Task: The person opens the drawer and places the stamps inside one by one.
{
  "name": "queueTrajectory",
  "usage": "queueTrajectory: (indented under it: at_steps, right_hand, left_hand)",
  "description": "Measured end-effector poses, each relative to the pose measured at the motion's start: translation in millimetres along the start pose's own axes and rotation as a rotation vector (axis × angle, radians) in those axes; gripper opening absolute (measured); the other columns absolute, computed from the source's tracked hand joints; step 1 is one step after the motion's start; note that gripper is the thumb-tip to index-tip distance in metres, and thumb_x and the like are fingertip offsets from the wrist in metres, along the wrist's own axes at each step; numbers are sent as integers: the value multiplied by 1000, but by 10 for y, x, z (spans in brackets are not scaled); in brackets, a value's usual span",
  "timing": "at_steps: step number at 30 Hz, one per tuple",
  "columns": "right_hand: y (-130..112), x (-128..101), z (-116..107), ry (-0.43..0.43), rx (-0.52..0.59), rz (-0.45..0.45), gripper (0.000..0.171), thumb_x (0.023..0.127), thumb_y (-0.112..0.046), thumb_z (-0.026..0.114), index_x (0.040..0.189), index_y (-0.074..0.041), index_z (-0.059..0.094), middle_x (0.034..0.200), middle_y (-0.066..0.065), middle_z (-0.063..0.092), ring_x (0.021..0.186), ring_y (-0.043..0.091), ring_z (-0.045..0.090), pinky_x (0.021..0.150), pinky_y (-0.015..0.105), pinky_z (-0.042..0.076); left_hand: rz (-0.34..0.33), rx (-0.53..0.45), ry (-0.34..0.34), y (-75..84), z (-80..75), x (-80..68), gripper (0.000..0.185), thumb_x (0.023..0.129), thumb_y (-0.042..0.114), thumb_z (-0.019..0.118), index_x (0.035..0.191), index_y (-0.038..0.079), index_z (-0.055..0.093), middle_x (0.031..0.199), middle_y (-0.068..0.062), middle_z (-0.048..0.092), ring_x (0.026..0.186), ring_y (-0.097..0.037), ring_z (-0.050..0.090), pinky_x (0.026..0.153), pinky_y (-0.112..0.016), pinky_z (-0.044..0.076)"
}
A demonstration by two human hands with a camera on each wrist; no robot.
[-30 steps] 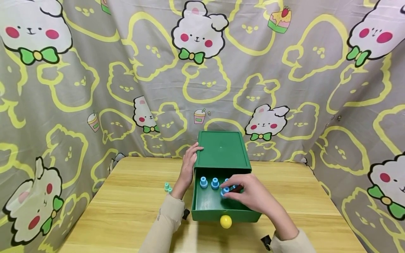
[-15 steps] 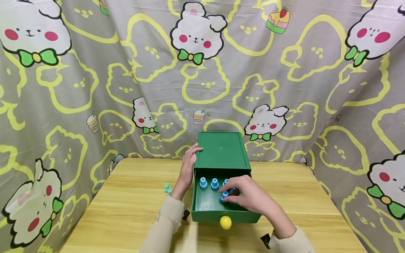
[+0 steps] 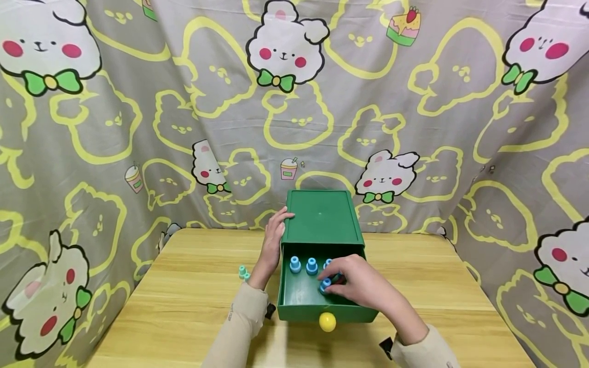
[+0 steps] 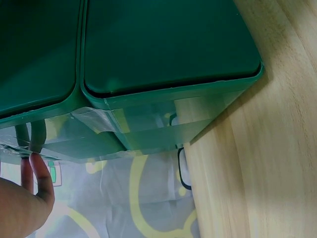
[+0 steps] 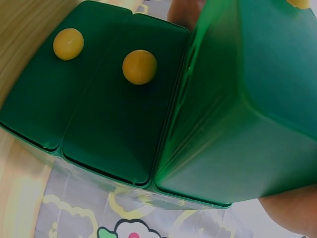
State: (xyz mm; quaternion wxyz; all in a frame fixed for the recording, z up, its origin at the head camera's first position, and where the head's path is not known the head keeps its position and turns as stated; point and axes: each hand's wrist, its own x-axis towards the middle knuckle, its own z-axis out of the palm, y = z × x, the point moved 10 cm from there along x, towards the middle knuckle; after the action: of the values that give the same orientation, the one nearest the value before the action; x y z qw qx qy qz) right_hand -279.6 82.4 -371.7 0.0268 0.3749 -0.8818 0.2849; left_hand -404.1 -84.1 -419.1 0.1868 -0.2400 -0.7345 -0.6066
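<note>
A green drawer cabinet (image 3: 322, 217) stands on the table, its top drawer (image 3: 299, 296) pulled out by a yellow knob's (image 3: 327, 322) side. My left hand (image 3: 275, 235) touches the cabinet's left side, fingertips at its upper edge; the left wrist view shows its fingers (image 4: 42, 178) there. Inside the drawer, my right hand (image 3: 361, 278) pinches a small blue stepped peg (image 3: 325, 284) between thumb and fingers. A dark reddish-brown piece (image 3: 339, 279) shows under that hand, mostly hidden. Behind it stand similar upright blue pegs (image 3: 295, 265) in a row. The right wrist view shows mainly drawer fronts.
Two mint-green pegs (image 3: 242, 271) are on the table (image 3: 193, 286) left of the cabinet, by the left forearm. Two closed drawers with yellow knobs (image 5: 139, 67) lie below the open one. A patterned curtain (image 3: 294, 117) hangs behind the table.
The blue peg in my right hand has moved slightly lower and nearer the drawer front, and the hand covers more of the dark piece. The left hand has stayed in place.
</note>
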Motion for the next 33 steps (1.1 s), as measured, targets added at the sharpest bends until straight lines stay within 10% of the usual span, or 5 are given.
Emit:
queueTrajectory:
  at_steps: [14, 23, 33]
  right_hand:
    - [25, -10, 5, 0, -19, 22, 23, 84, -12, 86, 107, -14, 81, 99, -10, 77, 90, 6, 68, 78, 27, 57]
    - [42, -30, -6, 6, 11, 20, 26, 85, -11, 86, 110, -12, 80, 100, -8, 77, 89, 4, 70, 78, 27, 58]
    - [-2, -100, -115, 78, 124, -30, 26, 87, -10, 83, 113, -10, 79, 104, 1, 78, 90, 7, 73, 81, 29, 61]
  left_hand:
    - [-17, -22, -17, 420, -23, -63, 39, 111, 12, 31, 138, -2, 57, 163, -21, 36, 153, -42, 26, 122, -66, 1]
    - [-7, 6, 3, 37, 1, -28, 42, 112, 13, 29, 141, 4, 57, 165, -16, 35, 154, -37, 27, 122, -63, 2]
    - [4, 17, -1, 2, -5, -23, 41, 112, 25, 31, 141, 16, 59, 165, -4, 38, 154, -29, 28, 123, -63, 3]
